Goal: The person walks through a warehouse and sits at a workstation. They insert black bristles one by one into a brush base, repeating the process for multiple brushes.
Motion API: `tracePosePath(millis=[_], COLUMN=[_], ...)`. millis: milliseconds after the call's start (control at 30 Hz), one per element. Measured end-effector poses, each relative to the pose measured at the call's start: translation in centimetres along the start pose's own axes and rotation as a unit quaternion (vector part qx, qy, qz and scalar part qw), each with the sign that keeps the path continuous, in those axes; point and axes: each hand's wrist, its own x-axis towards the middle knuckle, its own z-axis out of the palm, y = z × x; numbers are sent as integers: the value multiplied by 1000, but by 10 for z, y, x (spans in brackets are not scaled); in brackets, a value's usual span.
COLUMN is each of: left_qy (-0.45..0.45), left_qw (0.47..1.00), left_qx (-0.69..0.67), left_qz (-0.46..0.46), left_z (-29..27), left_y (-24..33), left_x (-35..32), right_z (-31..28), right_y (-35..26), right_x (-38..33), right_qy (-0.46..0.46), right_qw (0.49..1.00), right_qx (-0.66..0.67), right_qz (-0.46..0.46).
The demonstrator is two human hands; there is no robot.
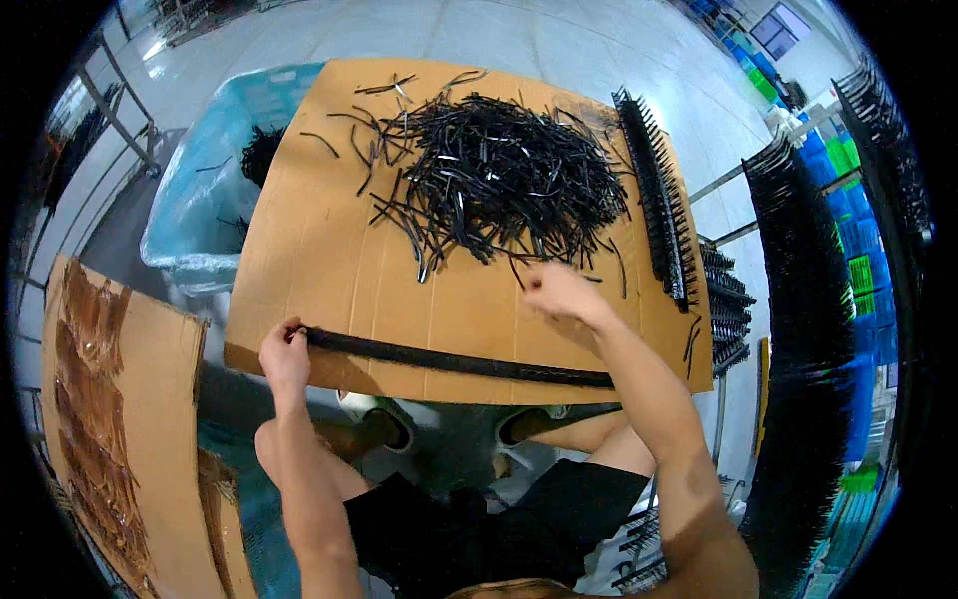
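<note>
My left hand (286,351) is closed on the left end of a long flat black strip (439,360), which lies along the near edge of a cardboard-topped table. At the near side of a big heap of short black rubber-like pieces (509,170), my right hand (561,294) has its fingers pinched together. A thin black piece (517,270) sticks out by those fingertips and appears to be held in them. My right forearm covers the strip's right end.
Upright on the table's right side is a black bristled strip (654,200). A blue lined crate (190,190) stands left, holding more black pieces. Racks of black bristled strips (798,299) are at the right. A cardboard sheet with brown tape (150,399) is at lower left.
</note>
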Motion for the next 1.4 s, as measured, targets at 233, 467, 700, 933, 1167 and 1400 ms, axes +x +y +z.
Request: tracePosePath(millis=[233, 467, 700, 933, 1167, 1400], left_qy=[-95, -109, -144, -132, -69, -29], left_qw=[994, 991, 983, 977, 986, 996], left_qx=[-36, -1, 11, -1, 36, 36], left_qz=[38, 81, 115, 166, 146, 73], left_z=[33, 34, 37, 43, 40, 25], left_y=[19, 31, 40, 41, 35, 33], left_x=[-36, -53, -58, -70, -70, -56], right_z=[13, 9, 33, 29, 39, 71], right_y=[-52, -71, -129, -90, -92, -111], right_x=[107, 116, 68, 104, 72, 85], right_qy=[166, 110, -11, 49, 138, 108], right_qw=[908, 830, 916, 991, 979, 801], right_qx=[-309, -456, -375, -123, -52, -450], right_qz=[-230, -301, -142, -1, -141, -379])
